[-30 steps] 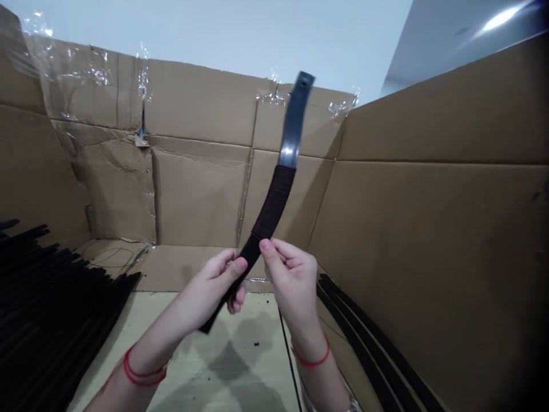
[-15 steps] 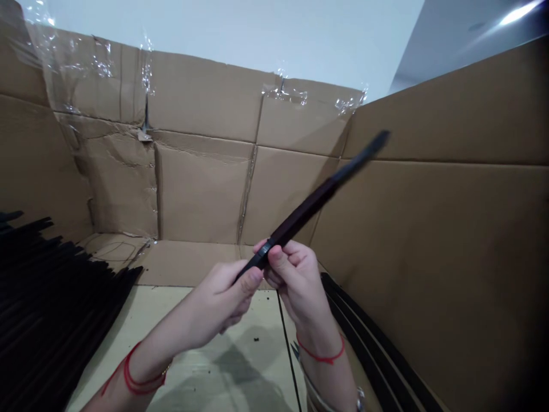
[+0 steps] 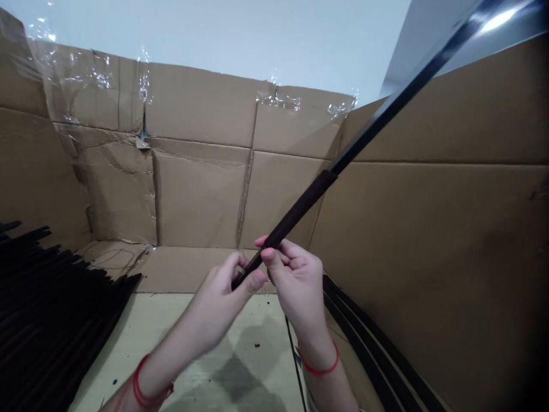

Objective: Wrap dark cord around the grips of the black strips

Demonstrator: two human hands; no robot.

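Note:
Both hands hold one long, thin dark strip (image 3: 326,177) in mid-air at the centre of the view. Its lower half wears a dark fabric sleeve; the upper half is bare, shiny metal reaching to the top right corner. My left hand (image 3: 231,289) pinches the lower end between thumb and fingers. Just above it, my right hand (image 3: 291,274) has thumb and fingers closed round the sleeve. The strip is seen edge-on and slants up to the right.
Taped cardboard walls (image 3: 201,171) enclose the space at the back and right (image 3: 429,229). A large pile of black strips (image 3: 47,303) lies at the left. A few more black strips (image 3: 369,343) lie along the right wall. A pale floor panel (image 3: 171,343) is below my hands.
The strip turned from face-on and nearly upright to edge-on, and swung to the right; its free end now reaches the top right corner. Both hands kept their grip near the lower end.

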